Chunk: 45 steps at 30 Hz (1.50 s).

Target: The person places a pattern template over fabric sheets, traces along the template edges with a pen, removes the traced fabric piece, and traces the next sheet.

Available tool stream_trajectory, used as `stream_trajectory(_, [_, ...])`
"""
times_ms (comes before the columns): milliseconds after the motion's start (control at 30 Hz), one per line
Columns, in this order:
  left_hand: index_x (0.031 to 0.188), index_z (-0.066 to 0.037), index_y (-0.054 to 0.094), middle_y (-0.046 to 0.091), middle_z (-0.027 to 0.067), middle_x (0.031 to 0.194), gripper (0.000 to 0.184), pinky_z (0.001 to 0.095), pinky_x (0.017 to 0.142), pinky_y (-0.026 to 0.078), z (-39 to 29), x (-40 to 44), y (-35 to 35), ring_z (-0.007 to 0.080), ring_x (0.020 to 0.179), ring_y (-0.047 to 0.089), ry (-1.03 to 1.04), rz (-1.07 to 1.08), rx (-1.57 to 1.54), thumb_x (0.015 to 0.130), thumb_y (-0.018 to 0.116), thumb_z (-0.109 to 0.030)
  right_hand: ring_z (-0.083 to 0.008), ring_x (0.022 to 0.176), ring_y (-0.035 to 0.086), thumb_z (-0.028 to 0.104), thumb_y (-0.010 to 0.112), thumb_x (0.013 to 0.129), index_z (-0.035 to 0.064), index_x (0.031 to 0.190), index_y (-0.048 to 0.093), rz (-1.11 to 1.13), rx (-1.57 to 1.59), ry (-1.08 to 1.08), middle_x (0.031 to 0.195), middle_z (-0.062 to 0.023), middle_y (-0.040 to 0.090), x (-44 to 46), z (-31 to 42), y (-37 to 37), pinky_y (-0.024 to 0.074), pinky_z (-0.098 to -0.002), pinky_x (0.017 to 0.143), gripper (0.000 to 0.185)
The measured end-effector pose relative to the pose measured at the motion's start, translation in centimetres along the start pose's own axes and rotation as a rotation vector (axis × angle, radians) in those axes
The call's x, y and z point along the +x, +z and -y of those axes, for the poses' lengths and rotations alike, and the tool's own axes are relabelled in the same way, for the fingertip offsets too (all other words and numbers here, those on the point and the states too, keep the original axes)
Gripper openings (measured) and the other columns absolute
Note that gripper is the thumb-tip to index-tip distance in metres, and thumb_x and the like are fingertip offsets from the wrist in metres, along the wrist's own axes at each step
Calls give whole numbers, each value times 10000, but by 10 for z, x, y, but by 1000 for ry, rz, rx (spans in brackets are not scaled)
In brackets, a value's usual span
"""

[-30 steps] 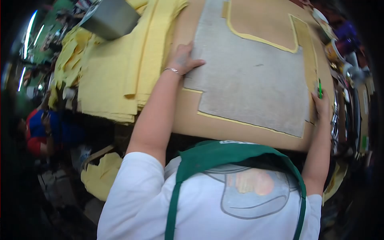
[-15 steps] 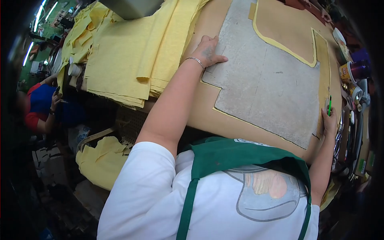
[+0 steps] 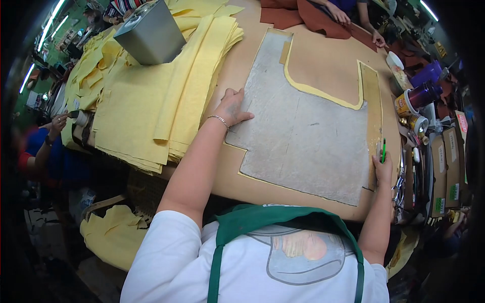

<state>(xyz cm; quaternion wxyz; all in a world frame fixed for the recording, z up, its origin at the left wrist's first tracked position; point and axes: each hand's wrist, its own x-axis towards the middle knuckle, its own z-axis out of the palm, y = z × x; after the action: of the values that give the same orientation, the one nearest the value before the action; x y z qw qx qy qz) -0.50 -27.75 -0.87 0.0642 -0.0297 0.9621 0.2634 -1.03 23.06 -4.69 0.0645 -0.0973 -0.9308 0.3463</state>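
Observation:
A flat grey template (image 3: 303,136) with a cut-out upper right side lies on a yellow sheet (image 3: 323,94), whose border shows around its edges. My left hand (image 3: 232,108), with a chain bracelet at the wrist, rests on the template's left edge, fingers and thumb apart. Along the right edge, my right hand (image 3: 383,169) has a slim green pencil (image 3: 384,150) between its fingers. That hand touches the tan strip (image 3: 373,108) on the template's right side. Part of its grip is hidden from view.
To the left are stacked yellow sheets (image 3: 131,111) with a metal block (image 3: 151,35) on them. Purple containers (image 3: 423,94), a labelled tub (image 3: 404,105) and scissors (image 3: 398,189) line the right edge. Another person's hands (image 3: 339,14) are near reddish-brown leather (image 3: 303,15).
The view has shifted, bringing more of the table's far side into sight. My hands keep their places on the template. At left, another person's hand has moved up to a white cup-like object.

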Motion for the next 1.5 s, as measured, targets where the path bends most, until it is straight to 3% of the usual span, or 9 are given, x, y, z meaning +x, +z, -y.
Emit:
stream_trajectory(200, [1256,-20,361,390,175,1126,802,316,932,333,-4,1,-1,308,1052,394,-58,16,130,609,715,-335,-150,688,473,113,638,723,-34,952,499,-3,50,-2,764,-76,514,2,-4,4,406,-284,647,305])
stream_trajectory(567, [1210,-9,417,392,172,1123,757,320,919,340,-8,2,-3,314,1043,387,-53,3,249,607,714,-356,-201,720,531,128,666,693,-49,964,520,-57,-21,-26,820,-138,566,-1,-4,4,429,-316,673,355])
stream_trajectory(967, [1175,23,431,420,191,1084,743,329,872,380,0,7,-1,314,992,445,65,-38,275,588,737,-313,-350,779,529,184,712,638,-43,854,518,-87,-122,-61,817,-213,542,-6,10,2,425,-389,699,368])
stream_trajectory(1200, [1191,67,403,403,210,1107,773,328,900,356,6,9,0,321,1036,412,89,-24,298,598,730,-305,-346,872,514,216,712,649,-5,1003,539,-73,-86,36,908,-210,519,-12,16,3,420,-373,776,452])
stream_trajectory(1500, [1207,71,377,395,214,1098,781,337,914,339,7,14,-1,335,1046,391,66,33,297,615,726,-300,-317,896,521,235,703,662,13,1071,524,-57,-80,109,946,-189,509,-17,30,-3,421,-358,797,499])
